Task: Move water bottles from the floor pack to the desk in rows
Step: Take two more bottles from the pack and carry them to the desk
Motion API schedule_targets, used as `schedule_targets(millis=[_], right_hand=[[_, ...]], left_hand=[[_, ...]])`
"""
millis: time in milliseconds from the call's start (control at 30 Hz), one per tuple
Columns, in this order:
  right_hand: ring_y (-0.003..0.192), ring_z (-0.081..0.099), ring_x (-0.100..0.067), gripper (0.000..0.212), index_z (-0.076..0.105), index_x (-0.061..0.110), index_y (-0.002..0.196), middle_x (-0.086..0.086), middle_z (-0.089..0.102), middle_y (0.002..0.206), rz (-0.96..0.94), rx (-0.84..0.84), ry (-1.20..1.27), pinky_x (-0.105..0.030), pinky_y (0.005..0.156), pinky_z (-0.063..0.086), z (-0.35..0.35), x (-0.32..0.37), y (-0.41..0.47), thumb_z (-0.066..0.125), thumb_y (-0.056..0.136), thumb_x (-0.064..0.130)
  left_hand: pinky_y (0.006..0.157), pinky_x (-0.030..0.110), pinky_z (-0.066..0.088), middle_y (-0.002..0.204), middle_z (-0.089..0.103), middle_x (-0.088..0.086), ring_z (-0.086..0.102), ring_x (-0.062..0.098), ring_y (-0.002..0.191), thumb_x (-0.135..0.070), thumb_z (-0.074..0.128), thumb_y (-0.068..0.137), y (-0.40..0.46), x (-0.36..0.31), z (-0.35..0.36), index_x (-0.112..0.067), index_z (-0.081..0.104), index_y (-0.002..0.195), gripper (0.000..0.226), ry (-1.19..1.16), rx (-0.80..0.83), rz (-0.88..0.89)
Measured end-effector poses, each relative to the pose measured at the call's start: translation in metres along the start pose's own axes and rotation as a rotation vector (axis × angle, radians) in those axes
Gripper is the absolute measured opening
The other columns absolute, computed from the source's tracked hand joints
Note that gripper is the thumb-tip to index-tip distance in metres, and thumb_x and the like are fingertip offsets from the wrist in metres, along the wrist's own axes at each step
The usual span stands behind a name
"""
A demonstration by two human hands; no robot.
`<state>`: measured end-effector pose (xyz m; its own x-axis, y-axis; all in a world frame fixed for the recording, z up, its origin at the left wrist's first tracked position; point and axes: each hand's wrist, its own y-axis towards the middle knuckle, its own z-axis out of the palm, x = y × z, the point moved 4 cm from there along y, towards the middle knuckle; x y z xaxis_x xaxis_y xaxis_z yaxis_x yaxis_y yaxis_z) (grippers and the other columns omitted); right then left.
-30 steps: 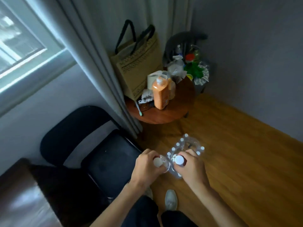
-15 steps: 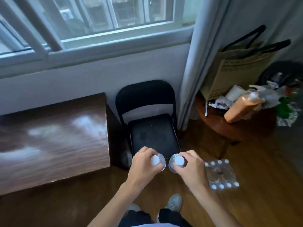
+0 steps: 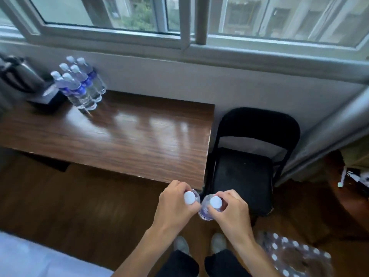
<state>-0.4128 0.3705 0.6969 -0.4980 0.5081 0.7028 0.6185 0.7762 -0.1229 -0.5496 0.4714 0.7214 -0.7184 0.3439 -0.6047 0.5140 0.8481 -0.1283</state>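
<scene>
A wide window [image 3: 199, 21] with pale frames runs across the top of the view, its sill above a grey wall. Below it, the brown wood-grain tabletop [image 3: 123, 140] stretches from the left edge to near the middle, glossy with window reflections. To its right, just beside the tabletop's end, stands a black folding chair [image 3: 245, 156], and a grey curtain [image 3: 327, 136] hangs at the far right. The wooden floor [image 3: 69, 196] fills the lower part.

At the tabletop's back left corner a group of six water bottles [image 3: 79, 84] with white caps and blue labels stands upright in two short rows, close to the wall. Just left of them is a dark kettle [image 3: 18, 76] on a black base.

On the floor at the lower right lies the plastic-wrapped floor pack [image 3: 295, 254], with many white caps showing through the wrap; it is blurred.

Both hands are held out in front of the tabletop's near right corner, above the floor. The left hand [image 3: 175, 206] has its fingers closed around the neck of one bottle [image 3: 189, 197], seen cap-up. The right hand [image 3: 229, 212] has its fingers wrapped round a second bottle [image 3: 215, 201], its blue label just visible below. The two bottles hang close together, nearly touching.
</scene>
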Motion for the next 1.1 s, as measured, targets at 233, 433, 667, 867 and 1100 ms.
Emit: schedule_targets(millis=[233, 433, 667, 867, 1100], right_hand=[[0.076, 0.057, -0.005, 0.024, 0.069, 0.024, 0.087, 0.012, 0.059, 0.085, -0.16, 0.205, -0.037, -0.006, 0.058, 0.04, 0.072, 0.077, 0.019, 0.083, 0.068, 0.022], [0.075, 0.056, -0.004, 0.027, 0.063, 0.034, 0.085, 0.017, 0.054, 0.083, -0.335, 0.389, -0.119, -0.009, 0.06, 0.044, 0.136, 0.139, 0.041, 0.083, 0.07, 0.026], [0.073, 0.058, -0.007, 0.024, 0.071, 0.028, 0.09, 0.014, 0.057, 0.083, -0.587, 0.604, -0.16, -0.027, 0.065, 0.056, 0.215, 0.213, 0.076, 0.081, 0.067, 0.028], [0.072, 0.059, -0.009, 0.018, 0.07, 0.024, 0.084, 0.013, 0.056, 0.083, -0.729, 0.755, -0.149, -0.031, 0.064, 0.057, 0.278, 0.278, 0.09, 0.079, 0.069, 0.027], [0.075, 0.058, -0.005, 0.024, 0.071, 0.024, 0.093, 0.013, 0.057, 0.088, -0.81, 0.859, -0.196, -0.019, 0.063, 0.053, 0.34, 0.336, 0.093, 0.081, 0.071, 0.027]], left_hand=[[0.058, 0.004, 0.036, 0.094, 0.063, -0.007, 0.061, 0.011, 0.079, -0.032, 0.08, 0.07, -0.009, 0.078, -0.054, -0.019, 0.069, 0.093, 0.03, -0.072, -0.118, -0.271], [0.057, 0.001, 0.036, 0.099, 0.062, -0.008, 0.057, 0.007, 0.079, -0.034, 0.08, 0.072, -0.016, 0.139, -0.094, -0.021, 0.068, 0.1, 0.033, -0.109, -0.242, -0.466], [0.066, 0.011, 0.053, 0.1, 0.064, -0.009, 0.06, 0.007, 0.081, -0.04, 0.081, 0.071, -0.015, 0.202, -0.138, -0.023, 0.067, 0.1, 0.036, -0.133, -0.404, -0.725], [0.054, 0.001, 0.033, 0.099, 0.063, -0.011, 0.054, 0.006, 0.074, -0.041, 0.082, 0.07, -0.012, 0.25, -0.178, -0.024, 0.068, 0.099, 0.037, -0.151, -0.533, -0.914], [0.057, 0.001, 0.035, 0.103, 0.062, -0.009, 0.057, 0.007, 0.082, -0.04, 0.082, 0.07, -0.006, 0.307, -0.22, -0.024, 0.067, 0.102, 0.039, -0.19, -0.581, -1.019]])
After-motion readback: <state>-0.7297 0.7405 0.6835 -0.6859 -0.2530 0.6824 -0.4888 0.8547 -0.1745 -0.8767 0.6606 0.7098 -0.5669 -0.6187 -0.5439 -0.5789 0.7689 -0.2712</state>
